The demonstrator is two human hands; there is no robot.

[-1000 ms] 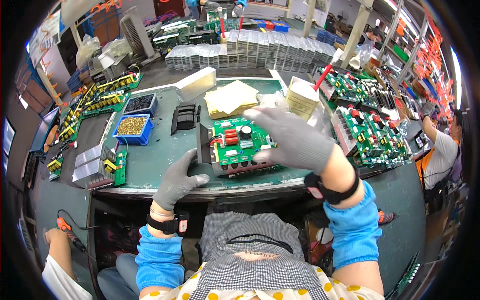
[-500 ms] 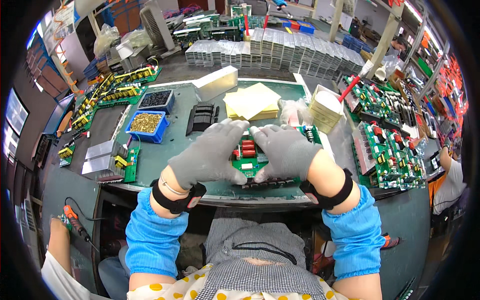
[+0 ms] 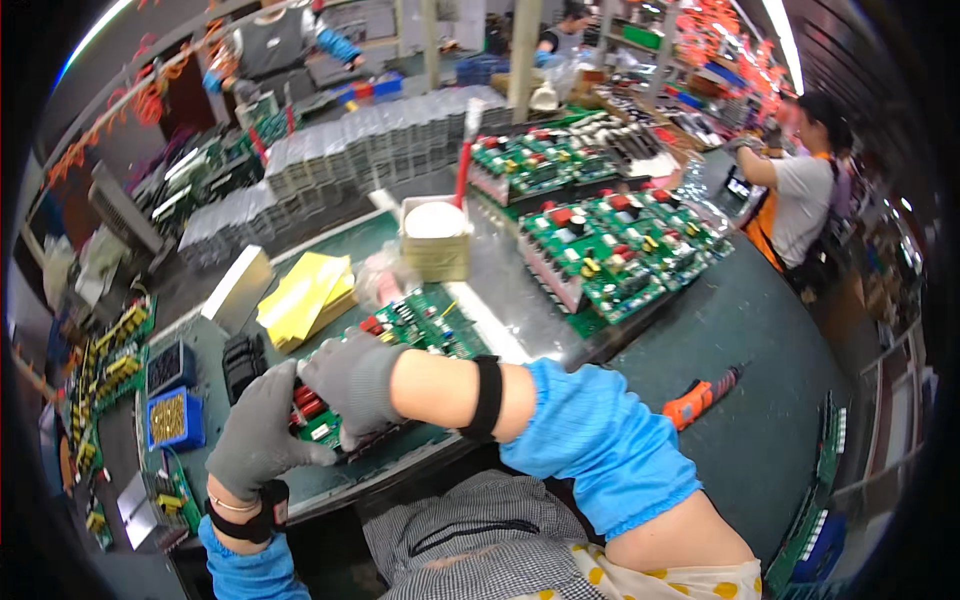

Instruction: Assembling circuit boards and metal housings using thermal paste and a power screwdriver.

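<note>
A green circuit board (image 3: 447, 322) with red components lies on the green mat before me, partly hidden by my hands. My left hand (image 3: 262, 425), in a grey glove, grips the board's left part, fingers toward its far side and thumb at the near edge. Close beside it, my gloved right hand (image 3: 358, 380) is curled over the board, fingertips near the left hand's; its thumb points down at the near edge. Beyond the hands lie black plastic parts (image 3: 243, 365), a stack of yellow sheets (image 3: 308, 297) and a clear plastic bag (image 3: 387, 275).
Blue bins of brass-coloured screws (image 3: 170, 418) and black parts (image 3: 170, 367) stand at left. A tan box (image 3: 437, 245) sits beyond the mat. Stacked circuit boards (image 3: 620, 245) and an orange electric screwdriver (image 3: 703, 397) lie rightward. A co-worker (image 3: 800, 190) stands far right.
The view has swung to the right, showing more of the right-hand bench and the co-worker. Both hands stay on the circuit board, now appearing further left in view.
</note>
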